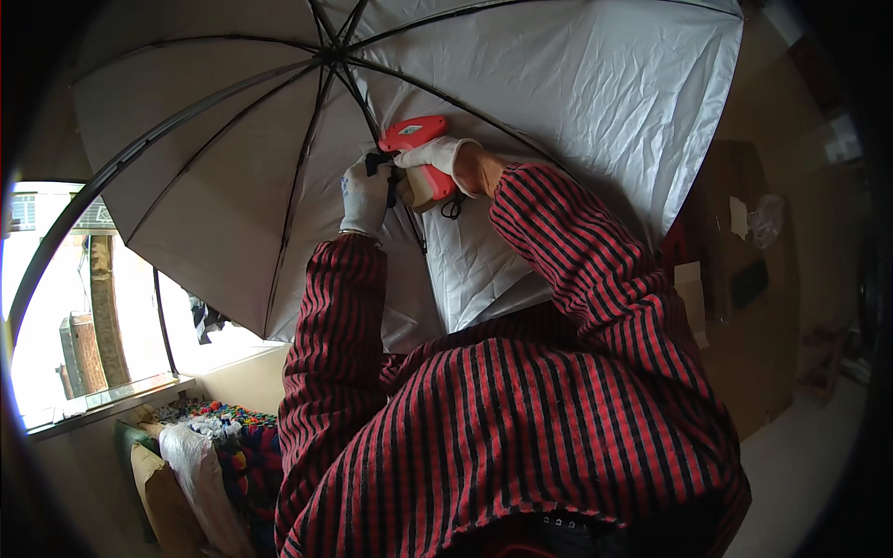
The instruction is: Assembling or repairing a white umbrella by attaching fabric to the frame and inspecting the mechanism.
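An opened umbrella spreads before me, its silver-grey inner side toward me and its thin dark ribs running out from a hub. In a white glove, my right hand is closed around a red hand-held tool with a beige part and a short dark cord; its exact kind is unclear. My left hand, also in a white glove, is closed on an umbrella rib right beside the tool. The tool's working end is hidden between the hands.
The dark, curved umbrella shaft sweeps down at the left. Beyond it is a bright window. Below stand stuffed bags and colourful cloth. Brown cardboard with a crumpled clear plastic bag lies at the right.
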### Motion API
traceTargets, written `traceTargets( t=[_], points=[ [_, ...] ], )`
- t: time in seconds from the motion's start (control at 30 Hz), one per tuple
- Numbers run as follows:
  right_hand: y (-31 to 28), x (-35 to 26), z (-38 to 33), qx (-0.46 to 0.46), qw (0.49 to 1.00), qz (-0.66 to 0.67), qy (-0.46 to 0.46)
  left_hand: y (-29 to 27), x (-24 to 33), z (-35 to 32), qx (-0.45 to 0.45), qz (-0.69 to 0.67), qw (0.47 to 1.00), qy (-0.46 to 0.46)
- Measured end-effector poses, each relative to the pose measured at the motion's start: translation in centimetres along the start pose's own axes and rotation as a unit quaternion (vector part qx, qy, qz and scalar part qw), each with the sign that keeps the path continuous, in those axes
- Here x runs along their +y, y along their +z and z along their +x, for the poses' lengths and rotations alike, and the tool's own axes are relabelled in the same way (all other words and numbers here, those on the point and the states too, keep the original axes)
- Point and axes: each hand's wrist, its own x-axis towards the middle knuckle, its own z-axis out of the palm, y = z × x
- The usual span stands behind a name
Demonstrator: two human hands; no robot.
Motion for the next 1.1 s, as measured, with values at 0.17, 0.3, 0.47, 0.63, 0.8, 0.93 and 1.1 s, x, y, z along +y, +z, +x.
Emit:
traceTargets(
  t=[0.17,0.3,0.47,0.63,0.8,0.93,1.1],
  points=[
    [1.5,-1.2,-1.5,0.008,1.000,0.014,0.020,-0.4,0.2,-0.1,0.022,0.031,0.999,0.027],
    [2.5,-1.9,-2.1,0.039,0.995,0.045,0.085,-0.8,1.8,-0.3,0.007,0.030,1.000,0.009],
    [2.1,-1.6,-2.1,0.017,0.995,0.012,0.098,-0.9,1.3,-0.4,0.017,0.038,0.999,-0.014],
    [2.1,-0.8,-2.4,0.044,0.999,0.017,0.003,-0.7,0.6,0.4,0.002,0.047,0.999,-0.018],
    [1.3,-0.2,-0.9,0.077,0.995,-0.059,-0.009,-0.4,0.4,0.8,0.001,0.034,0.999,-0.030],
    [-1.3,1.4,0.2,0.071,0.995,-0.070,0.028,-0.6,-1.1,1.6,0.003,0.049,0.998,-0.040],
    [-2.7,5.7,0.1,0.082,0.958,-0.276,-0.010,-0.2,-1.1,1.6,-0.013,0.043,0.997,-0.059]
  ],
)
